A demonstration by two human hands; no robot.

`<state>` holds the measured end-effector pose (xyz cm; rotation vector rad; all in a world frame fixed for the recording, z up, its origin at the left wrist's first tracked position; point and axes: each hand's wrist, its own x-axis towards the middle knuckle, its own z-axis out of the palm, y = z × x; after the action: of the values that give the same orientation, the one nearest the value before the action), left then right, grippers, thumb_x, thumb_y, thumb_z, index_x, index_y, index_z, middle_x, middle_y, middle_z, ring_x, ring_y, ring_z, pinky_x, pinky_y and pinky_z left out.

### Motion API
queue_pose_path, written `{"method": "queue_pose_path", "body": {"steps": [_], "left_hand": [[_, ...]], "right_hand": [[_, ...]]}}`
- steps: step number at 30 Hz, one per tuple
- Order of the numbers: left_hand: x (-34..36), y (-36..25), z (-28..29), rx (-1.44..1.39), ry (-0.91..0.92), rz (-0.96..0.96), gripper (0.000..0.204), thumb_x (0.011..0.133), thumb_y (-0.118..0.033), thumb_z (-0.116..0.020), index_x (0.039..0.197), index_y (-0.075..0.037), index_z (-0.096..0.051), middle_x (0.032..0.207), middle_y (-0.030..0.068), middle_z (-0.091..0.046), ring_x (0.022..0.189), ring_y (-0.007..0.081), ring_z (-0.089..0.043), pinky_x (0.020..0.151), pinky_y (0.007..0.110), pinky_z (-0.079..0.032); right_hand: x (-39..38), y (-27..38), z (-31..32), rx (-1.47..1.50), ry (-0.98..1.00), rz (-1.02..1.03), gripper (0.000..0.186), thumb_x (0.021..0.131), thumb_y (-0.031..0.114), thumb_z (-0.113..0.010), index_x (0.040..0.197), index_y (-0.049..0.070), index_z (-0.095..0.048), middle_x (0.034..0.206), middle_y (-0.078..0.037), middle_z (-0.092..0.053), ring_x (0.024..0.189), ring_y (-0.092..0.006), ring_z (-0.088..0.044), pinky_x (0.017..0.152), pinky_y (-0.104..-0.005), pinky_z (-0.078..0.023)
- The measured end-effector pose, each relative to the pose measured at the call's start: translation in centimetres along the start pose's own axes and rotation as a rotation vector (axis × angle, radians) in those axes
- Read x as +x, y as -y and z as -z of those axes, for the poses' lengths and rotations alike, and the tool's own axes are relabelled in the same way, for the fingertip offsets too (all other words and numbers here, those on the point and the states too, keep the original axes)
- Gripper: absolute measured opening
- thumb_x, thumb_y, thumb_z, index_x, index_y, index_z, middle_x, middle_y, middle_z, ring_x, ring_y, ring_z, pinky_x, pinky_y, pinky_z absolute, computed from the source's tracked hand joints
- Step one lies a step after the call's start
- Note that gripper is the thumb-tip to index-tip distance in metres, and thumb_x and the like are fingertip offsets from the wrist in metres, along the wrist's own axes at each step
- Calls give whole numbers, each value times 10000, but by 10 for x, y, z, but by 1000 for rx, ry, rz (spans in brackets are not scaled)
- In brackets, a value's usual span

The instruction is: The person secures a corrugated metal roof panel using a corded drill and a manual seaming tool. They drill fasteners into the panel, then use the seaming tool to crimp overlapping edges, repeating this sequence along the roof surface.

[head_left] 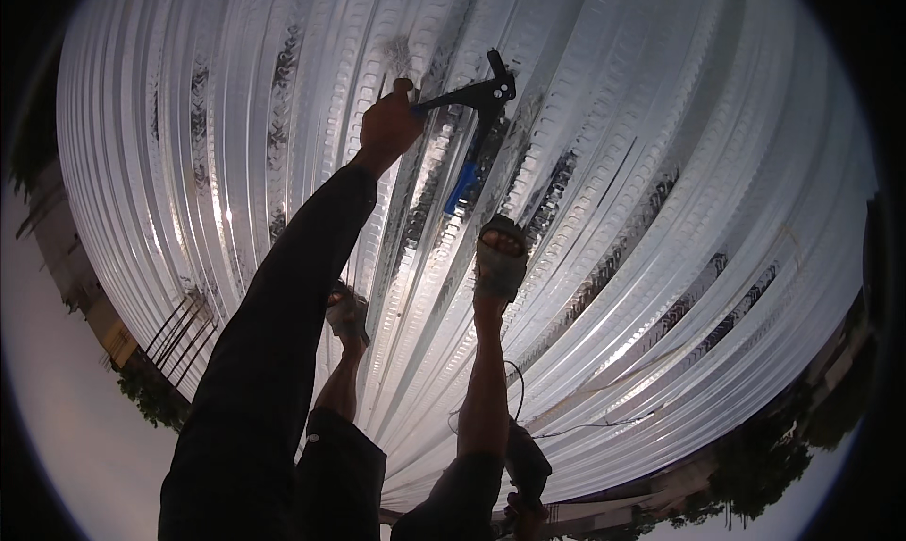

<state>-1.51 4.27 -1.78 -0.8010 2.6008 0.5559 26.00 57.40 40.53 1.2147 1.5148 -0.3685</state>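
My left hand (392, 124) is reached out ahead in a long dark sleeve, above a shiny ribbed metal sheet (604, 135). Its fingers are wrapped round one handle of a hand riveter (486, 96). The riveter has a black head, and its other handle, with a blue grip, hangs apart over the ribs. Low in the picture, my right hand (527, 517) is dark and partly cut off by the lower edge. It is closed round the grip of a dark tool that looks like a power drill (528, 461).
My feet in sandals, one foot (500, 258) and the other foot (347, 313), stand on the ribs. A thin cord (595, 423) crosses the sheet at right. Several dark rods (179, 338) jut out at the left edge. Trees (764, 466) lie beyond the sheet's edge.
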Motion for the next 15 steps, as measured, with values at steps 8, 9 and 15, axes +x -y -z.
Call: {"method": "queue_pose_path", "body": {"steps": [8, 9, 15], "left_hand": [[26, 37, -8, 0, -207, -5, 606, 918, -490, -660, 1325, -62, -523, 1058, 244, -664, 892, 444, -697, 780, 525, -568], [31, 40, -10, 4, -238, -75, 573, 933, -492, -643, 1287, -53, -542, 1054, 233, -662, 858, 448, -699, 764, 529, -574], [14, 38, -6, -6, -53, -66, 379, 925, -421, -617, 984, -50, -671, 953, 199, -709, 898, 406, -702, 764, 517, -563]], "right_hand": [[11, 31, 15, 339, -158, 123, 355, 795, 140, -746, 1093, -51, -716, 898, -87, -704, 753, -158, -619, 684, -334, -505], [12, 31, 14, 377, -187, 139, 366, 769, 127, -742, 1084, -58, -715, 889, -83, -712, 719, -151, -631, 650, -315, -513], [9, -40, -6, 216, -333, 392, 357, 737, 131, -738, 1038, -60, -721, 813, -54, -696, 645, -151, -628, 619, -310, -514]]}}
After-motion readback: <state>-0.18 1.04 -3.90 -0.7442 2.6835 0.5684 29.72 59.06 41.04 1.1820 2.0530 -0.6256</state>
